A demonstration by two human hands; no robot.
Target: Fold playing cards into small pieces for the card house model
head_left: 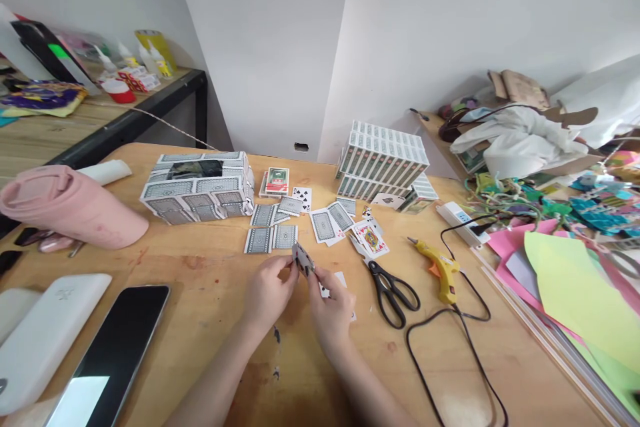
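Between my two hands, above the middle of the table, is a playing card point(303, 258), tilted. My left hand point(269, 288) pinches its left side and my right hand point(331, 303) its lower right edge; whether it is one card or several I cannot tell. Another card point(340, 280) lies partly hidden under my right hand. Just beyond my hands, face-down cards point(285, 237) lie side by side, with a face-up spade card point(303, 199) behind them. To the right are more loose cards point(325, 225) and a face-up court card point(370, 237).
A box covered in cards point(200, 190) stands at the back left, stacked card packs point(383, 159) at the back right. Black scissors point(395, 293) and a yellow glue gun point(443, 270) with its cord lie right. A pink tumbler point(90, 207) and a phone point(115, 347) lie left.
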